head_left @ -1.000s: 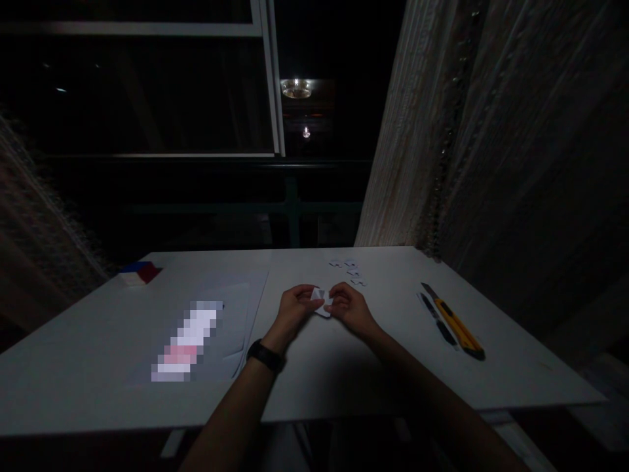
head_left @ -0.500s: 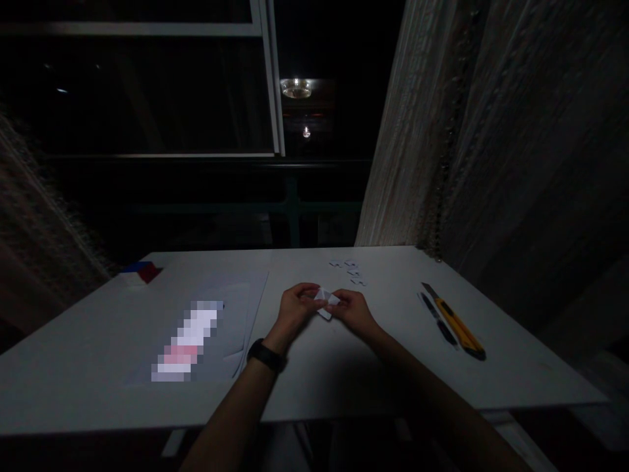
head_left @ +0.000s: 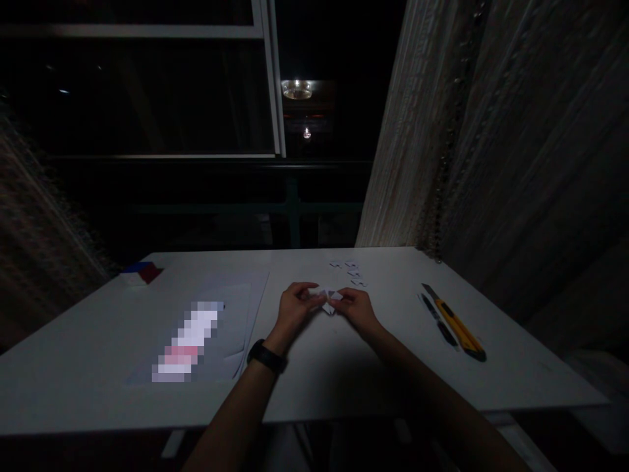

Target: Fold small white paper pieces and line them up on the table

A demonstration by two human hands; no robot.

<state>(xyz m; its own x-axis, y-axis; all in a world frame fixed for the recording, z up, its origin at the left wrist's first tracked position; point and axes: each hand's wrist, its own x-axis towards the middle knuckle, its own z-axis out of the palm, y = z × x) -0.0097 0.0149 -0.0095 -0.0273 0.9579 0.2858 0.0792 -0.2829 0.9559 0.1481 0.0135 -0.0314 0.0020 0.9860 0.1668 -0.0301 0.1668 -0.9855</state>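
My left hand (head_left: 295, 308) and my right hand (head_left: 358, 309) meet over the middle of the white table (head_left: 344, 367). Both pinch a small folded piece of white paper (head_left: 329, 298) between thumb and fingertips, held just above the tabletop. A dark watch sits on my left wrist. Several tiny paper scraps (head_left: 351, 272) lie on the table just beyond my right hand.
A yellow utility knife (head_left: 457, 324) and a dark pen (head_left: 435, 319) lie at the right. Sheets of paper (head_left: 236, 321) lie at the left, a small red-and-blue block (head_left: 140, 271) at the far left corner. Dark window behind, curtain (head_left: 491, 131) at the right.
The paper piece has been turned and folded smaller between my fingertips. My right hand shifted slightly down and right. Nothing else moved.
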